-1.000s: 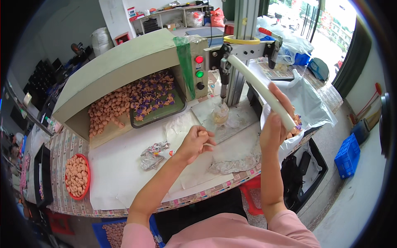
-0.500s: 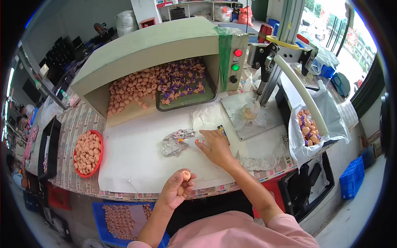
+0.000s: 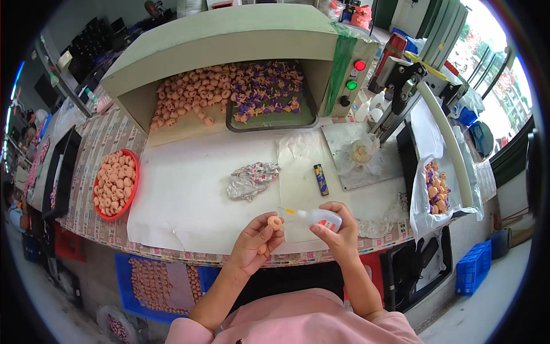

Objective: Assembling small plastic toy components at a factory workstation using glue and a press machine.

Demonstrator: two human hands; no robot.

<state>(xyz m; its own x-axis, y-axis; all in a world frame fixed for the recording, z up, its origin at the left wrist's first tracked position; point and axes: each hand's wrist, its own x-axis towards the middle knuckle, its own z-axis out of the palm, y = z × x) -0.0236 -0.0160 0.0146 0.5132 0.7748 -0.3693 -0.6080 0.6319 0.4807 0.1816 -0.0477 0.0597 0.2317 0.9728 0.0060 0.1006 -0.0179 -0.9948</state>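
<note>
My left hand (image 3: 252,245) is closed around small peach-coloured hollow pieces. One round piece (image 3: 275,223) sits at the fingertips with its hole turned up, and another piece (image 3: 262,249) shows lower in the palm. My right hand (image 3: 344,239) grips a white squeeze glue bottle (image 3: 322,217), tilted sideways. Its thin yellow-based nozzle (image 3: 289,211) points toward the round piece, close to it but apart. Beyond my hands, a crumpled silvery wrapper (image 3: 251,181) and a dark blue lighter (image 3: 321,179) lie on the white paper (image 3: 183,195).
A red basket (image 3: 136,189) of peach pieces stands at left. A box-shaped machine (image 3: 217,34) holds loose pieces and a dark tray (image 3: 275,127) of purple-and-peach parts. At right are a lever press (image 3: 395,103) and a lined box (image 3: 421,166) of assembled pieces.
My right hand has come back from the paper near the lighter and now holds the glue bottle beside my left hand. The view has shifted; my left hand still holds the pieces.
</note>
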